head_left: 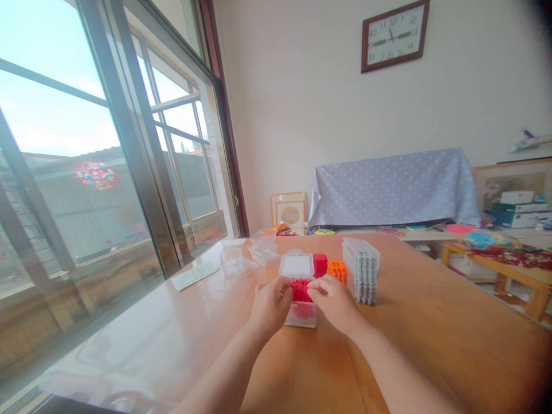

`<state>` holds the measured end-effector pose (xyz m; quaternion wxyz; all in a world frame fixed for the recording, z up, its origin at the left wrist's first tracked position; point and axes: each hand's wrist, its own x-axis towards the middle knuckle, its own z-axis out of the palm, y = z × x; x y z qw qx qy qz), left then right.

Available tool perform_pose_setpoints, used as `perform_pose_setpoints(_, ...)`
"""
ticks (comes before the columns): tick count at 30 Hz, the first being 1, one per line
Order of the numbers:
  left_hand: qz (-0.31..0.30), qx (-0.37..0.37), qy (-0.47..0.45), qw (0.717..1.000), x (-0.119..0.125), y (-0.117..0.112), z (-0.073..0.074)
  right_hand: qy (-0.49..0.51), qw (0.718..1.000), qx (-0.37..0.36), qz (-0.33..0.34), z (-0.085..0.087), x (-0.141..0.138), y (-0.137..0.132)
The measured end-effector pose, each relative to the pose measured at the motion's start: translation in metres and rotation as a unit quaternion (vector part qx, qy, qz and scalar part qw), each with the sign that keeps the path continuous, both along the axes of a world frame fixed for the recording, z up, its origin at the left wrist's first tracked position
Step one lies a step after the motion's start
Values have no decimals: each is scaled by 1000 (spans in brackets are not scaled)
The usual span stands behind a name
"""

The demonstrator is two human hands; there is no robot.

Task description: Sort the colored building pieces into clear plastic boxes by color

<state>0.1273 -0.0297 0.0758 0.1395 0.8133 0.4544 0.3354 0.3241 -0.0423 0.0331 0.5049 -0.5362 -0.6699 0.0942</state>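
A small clear plastic box [308, 323] stands on the table with its lid [296, 265] raised at the back. Pink-red pieces show through its front wall. Over its opening is a red knobbly block [301, 289], pinched at its left side by my left hand [268, 307] and at its right side by my right hand [335, 302]. How deep the block sits in the box I cannot tell. Behind my right hand are another red block [319, 264] and an orange block [337, 270]. A tall grey stack of similar pieces [365, 279] stands upright to the right.
Behind the grey stack is a larger clear container [349, 248]. Several clear plastic boxes [239, 261] are grouped at the back left, beside a pale printed card [195, 276]. Windows [181, 161] border the wooden table [422, 322] on the left. A wooden stool [495, 259] stands at the right.
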Motion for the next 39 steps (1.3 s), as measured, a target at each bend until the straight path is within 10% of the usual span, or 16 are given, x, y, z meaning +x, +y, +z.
perform_pose_setpoints(39, 30, 14, 165, 986, 2, -18, 23, -97, 994, -41, 8, 10, 2, -13)
